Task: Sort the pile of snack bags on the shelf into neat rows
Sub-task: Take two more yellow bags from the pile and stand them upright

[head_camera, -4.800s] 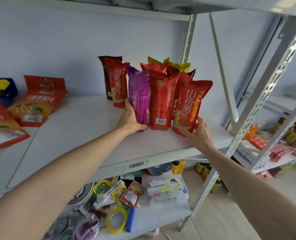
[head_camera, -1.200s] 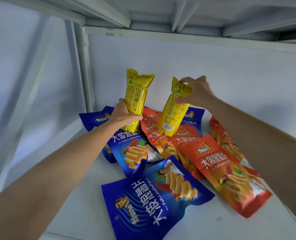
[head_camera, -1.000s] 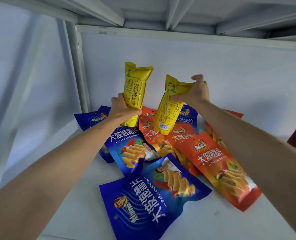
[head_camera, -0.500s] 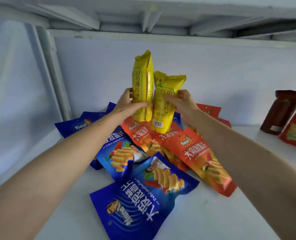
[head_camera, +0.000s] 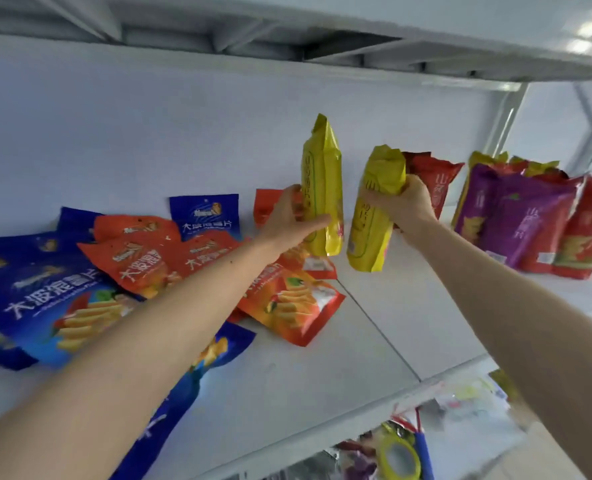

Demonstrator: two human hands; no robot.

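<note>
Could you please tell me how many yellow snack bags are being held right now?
2. One yellow bag is upright in the left hand; the other yellow bag is tilted in the right hand. More yellow tops peek out behind the standing row on the right, partly hidden.

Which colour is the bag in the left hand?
Yellow bag, held by left hand; head view.
</note>
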